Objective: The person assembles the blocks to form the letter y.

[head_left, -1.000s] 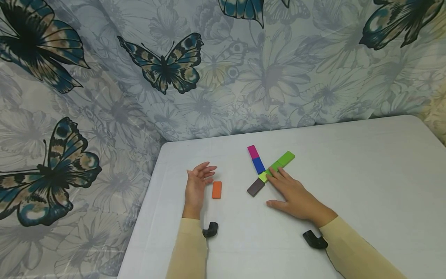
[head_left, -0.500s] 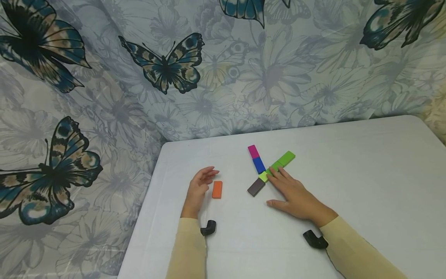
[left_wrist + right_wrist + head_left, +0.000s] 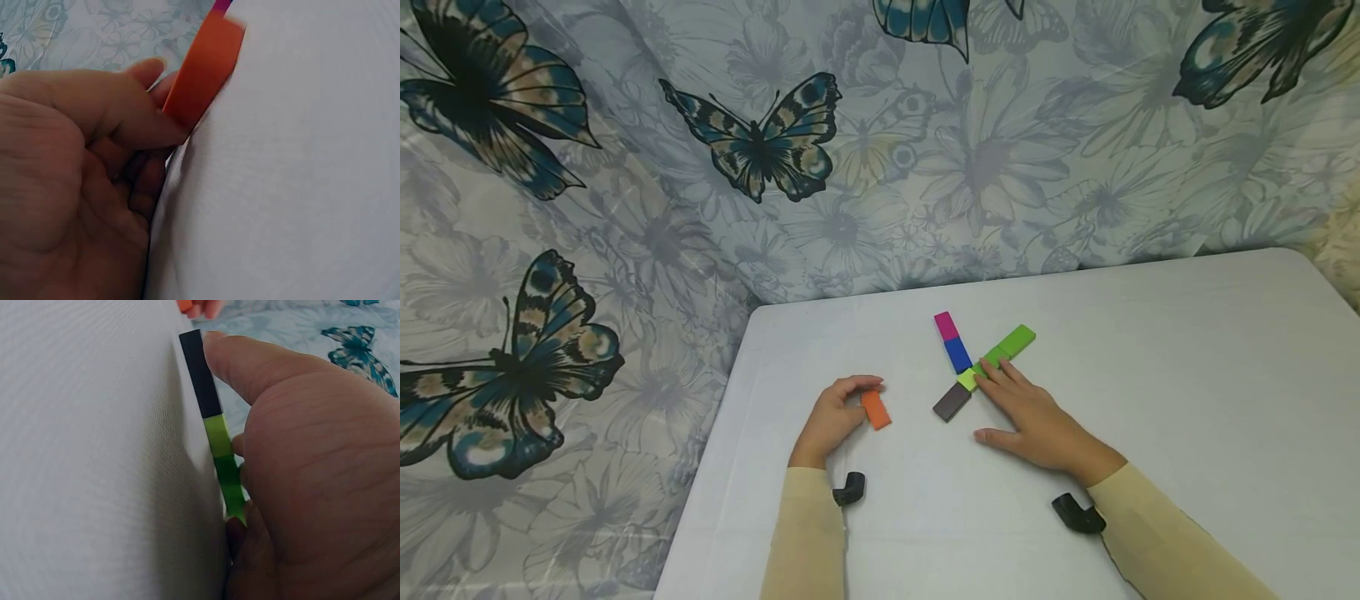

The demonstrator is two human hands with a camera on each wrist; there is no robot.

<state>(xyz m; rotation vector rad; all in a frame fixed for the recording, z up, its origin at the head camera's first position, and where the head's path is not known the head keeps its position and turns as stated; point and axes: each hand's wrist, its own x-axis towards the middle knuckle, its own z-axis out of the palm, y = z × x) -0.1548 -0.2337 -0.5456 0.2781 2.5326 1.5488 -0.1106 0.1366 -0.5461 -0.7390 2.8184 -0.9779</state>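
My left hand point(image 3: 831, 423) pinches an orange rectangular block point(image 3: 877, 410) between thumb and fingers, at the block's left end. In the left wrist view that orange block point(image 3: 209, 62) slants up from the fingertips. My right hand point(image 3: 1037, 429) lies with straight, spread fingers, its fingertips on the green blocks point(image 3: 1017, 340) of a row. That row runs diagonally from a dark grey block point(image 3: 952, 402) through a small lime block point(image 3: 967, 380) to the green ones. A blue block point(image 3: 958, 356) and a magenta block point(image 3: 946, 326) branch off it toward the back left.
The blocks and hands are on a white-covered table point(image 3: 1187, 375). Behind it and to the left hangs a cloth point(image 3: 1000, 208) printed with butterflies and flowers. Black wrist mounts point(image 3: 1078, 515) stick out beside both sleeves.
My left hand has turned and reached right from beside the orange block to take hold of it. The orange block has shifted right and rotated. The right hand and the row stay put.
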